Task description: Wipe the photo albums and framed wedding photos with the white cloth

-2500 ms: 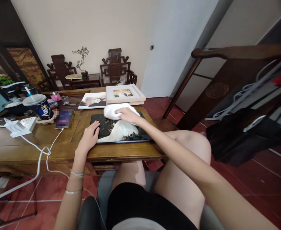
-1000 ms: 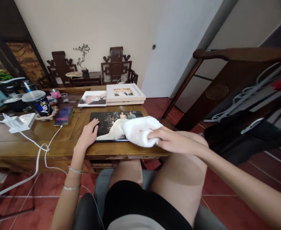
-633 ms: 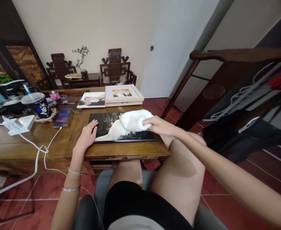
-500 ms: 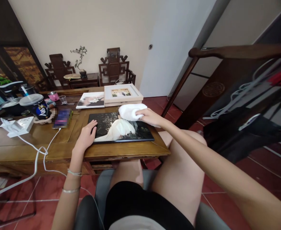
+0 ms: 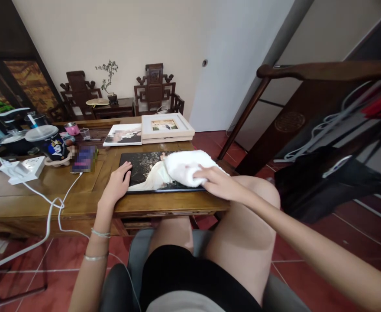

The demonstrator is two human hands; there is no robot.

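Observation:
A dark photo panel (image 5: 145,167) showing a figure in a long white dress lies flat near the front edge of the wooden table (image 5: 164,203). On its left edge rests my left hand (image 5: 119,180), fingers stretched out and holding nothing. My right hand (image 5: 218,181) grips a white cloth (image 5: 187,164), fluffy and bunched, which lies over the right part of the panel. The cloth hides that part of the picture.
Behind the panel lie a white-bordered photo (image 5: 124,135) and a pale picture frame (image 5: 167,128). At the left are a lidded cup (image 5: 52,143), a phone (image 5: 84,159) on a charging cable, and a white power strip (image 5: 26,170). A wooden chair (image 5: 275,104) stands at the right.
My right hand has brought the white cloth toward me and to the right across the panel, uncovering its top middle. My left hand stays in place.

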